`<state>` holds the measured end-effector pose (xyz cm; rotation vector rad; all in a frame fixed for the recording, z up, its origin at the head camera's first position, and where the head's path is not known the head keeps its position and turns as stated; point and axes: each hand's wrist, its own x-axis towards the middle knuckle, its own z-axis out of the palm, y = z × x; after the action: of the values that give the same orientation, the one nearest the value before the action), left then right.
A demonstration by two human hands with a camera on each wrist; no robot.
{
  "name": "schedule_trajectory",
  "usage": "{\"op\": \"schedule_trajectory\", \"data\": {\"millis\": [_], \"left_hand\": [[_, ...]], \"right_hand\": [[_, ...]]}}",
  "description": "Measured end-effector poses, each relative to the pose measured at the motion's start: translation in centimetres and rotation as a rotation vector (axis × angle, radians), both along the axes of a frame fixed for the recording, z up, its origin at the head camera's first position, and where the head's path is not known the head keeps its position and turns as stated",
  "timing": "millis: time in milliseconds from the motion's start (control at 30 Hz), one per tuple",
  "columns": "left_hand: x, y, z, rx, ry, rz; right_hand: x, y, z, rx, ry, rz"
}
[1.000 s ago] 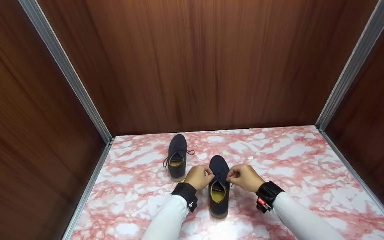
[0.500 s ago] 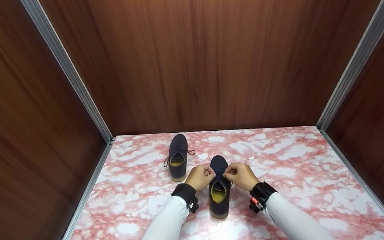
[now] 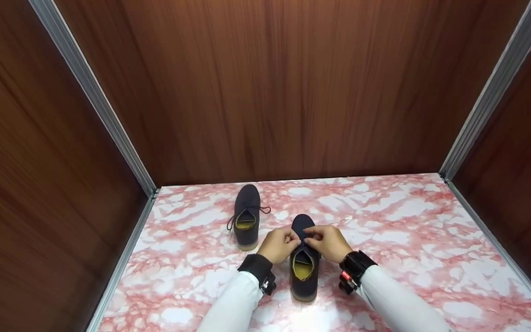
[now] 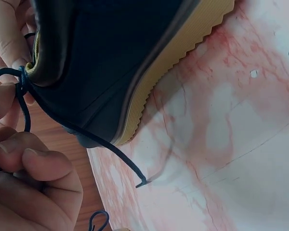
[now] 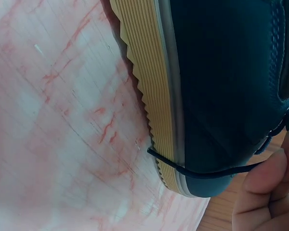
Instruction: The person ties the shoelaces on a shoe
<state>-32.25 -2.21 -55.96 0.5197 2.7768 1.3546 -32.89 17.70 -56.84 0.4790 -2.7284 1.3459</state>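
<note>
A dark navy lace-up shoe (image 3: 304, 288) with a yellow lining stands on the tabletop, toe pointing away. Over its lacing, my left hand (image 3: 276, 245) pinches a shoelace from the left side. My right hand (image 3: 332, 243) comes in from the right, thumb and fingers at the lace by the knot. In the left wrist view, the shoelace (image 4: 94, 137) runs through a small knot, one end hanging over the shoe's side; curled fingers of the left hand (image 4: 43, 178) hold another strand. The right wrist view shows a lace end (image 5: 207, 174) dangling below the right thumb.
A matching shoe (image 3: 247, 198) stands further back to the left, its lace tied in a loose bow. Underneath is a pink-and-white marbled tabletop (image 3: 399, 235). Brown wood panels (image 3: 265, 92) with metal edging rise at the back and both sides.
My right hand has moved leftward from beside the shoe to over its lacing, near the left fingertips. The left hand has barely moved. Both shoes stay in place.
</note>
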Motion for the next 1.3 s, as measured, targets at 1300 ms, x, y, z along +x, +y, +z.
{"op": "schedule_trajectory", "data": {"millis": [1300], "left_hand": [[-0.1,-0.3,0.1,0.075,-0.133,0.04]], "right_hand": [[1.0,0.0,-0.5,-0.078,-0.056,-0.033]]}}
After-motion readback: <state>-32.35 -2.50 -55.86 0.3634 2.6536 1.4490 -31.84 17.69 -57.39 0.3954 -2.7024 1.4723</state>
